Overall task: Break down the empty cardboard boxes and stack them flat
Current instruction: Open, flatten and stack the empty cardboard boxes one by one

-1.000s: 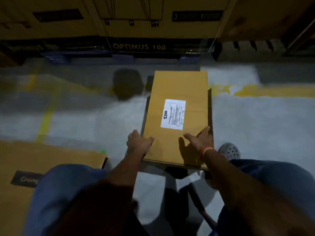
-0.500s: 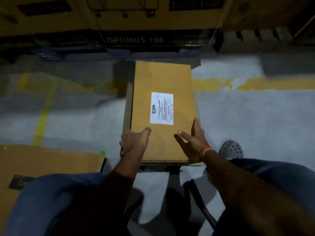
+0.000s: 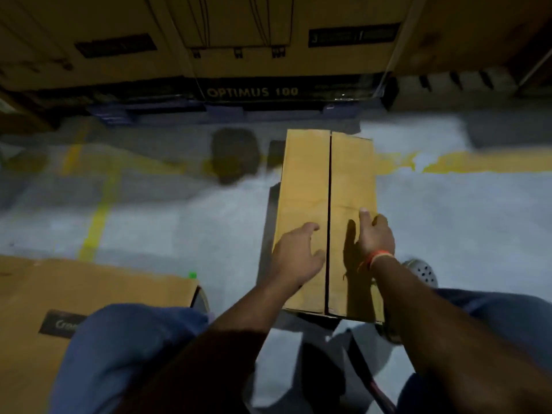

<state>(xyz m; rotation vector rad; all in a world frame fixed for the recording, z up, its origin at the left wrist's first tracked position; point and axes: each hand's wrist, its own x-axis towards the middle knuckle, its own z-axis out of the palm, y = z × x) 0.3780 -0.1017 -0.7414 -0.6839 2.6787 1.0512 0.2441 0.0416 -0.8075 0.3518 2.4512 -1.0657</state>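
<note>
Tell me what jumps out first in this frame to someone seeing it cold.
The tan cardboard box at centre, its two top flaps meeting in a dark seam that runs away from the viewer. Both hands are on its near end: the left hand on the left flap, the right hand on the right flap. Behind, a large carton printed OPTIMUS 100 spans the top of the view.

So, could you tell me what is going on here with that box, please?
A person is working on a cardboard box that stands on the grey floor between their knees. The face turned up shows two flaps meeting at a centre seam. The left hand rests on the left flap and the right hand on the right one. The box is not yet flattened. Another cardboard piece lies at the left.
</note>
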